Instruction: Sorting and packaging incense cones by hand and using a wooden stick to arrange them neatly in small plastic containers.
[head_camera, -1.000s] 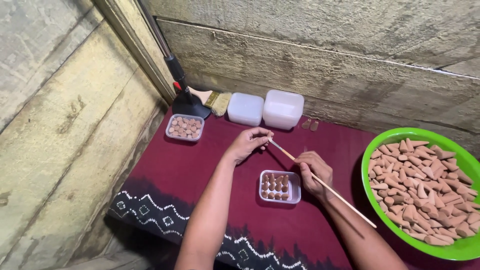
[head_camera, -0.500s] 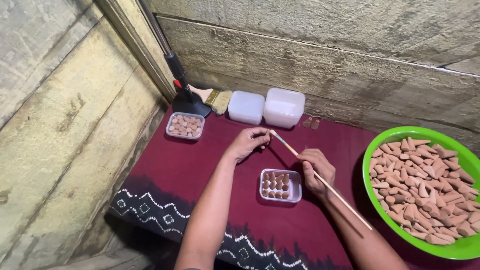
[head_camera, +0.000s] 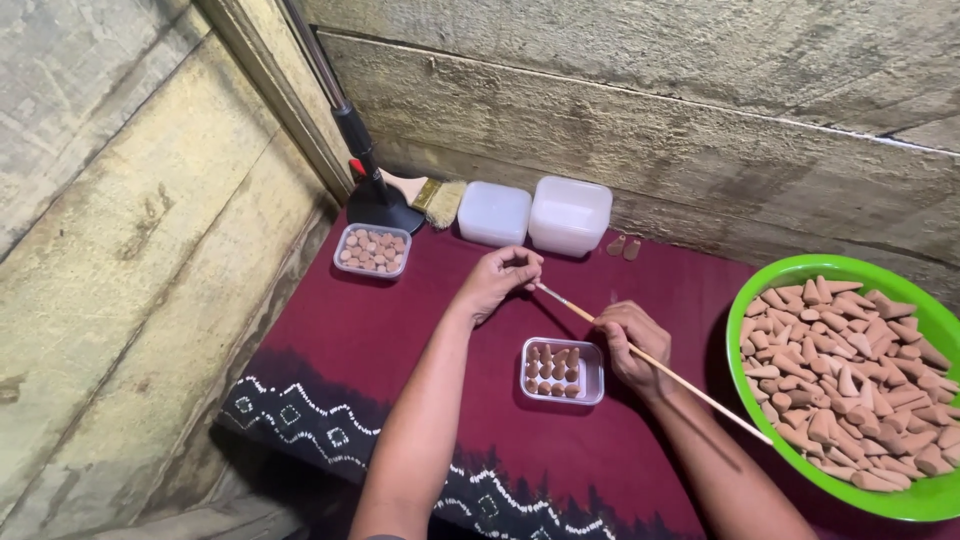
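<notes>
— On the table (head_camera: 350, 340), what do you count?

— Two hands, one thin wooden brush (head_camera: 655, 362), one green bowl (head_camera: 800, 272) at the right heaped with tan cones, too many to count. Two small clear trays: the near tray (head_camera: 562, 371) beside the hands, with dark cones standing in rows, and the far tray (head_camera: 372, 250) at the left, filled with paler ones. Two white lidded tubs (head_camera: 538, 213) stand at the far edge, and two loose cones (head_camera: 623, 246) lie just right of them.

— And the surface, the room?

— A maroon cloth with a dark, white-patterned border near us covers the table. It sits in a corner of rough, weathered walls; a black stand (head_camera: 375, 195) rises at the far left.

— How does the brush lie?

— Its long axis runs diagonally, tip pointing far-left, tail near-right toward the bowl. The left hand (head_camera: 498, 280) has its fingers pinched together at the tip. The right hand (head_camera: 630, 345) is closed around the shaft at its middle, just right of the near tray.
</notes>
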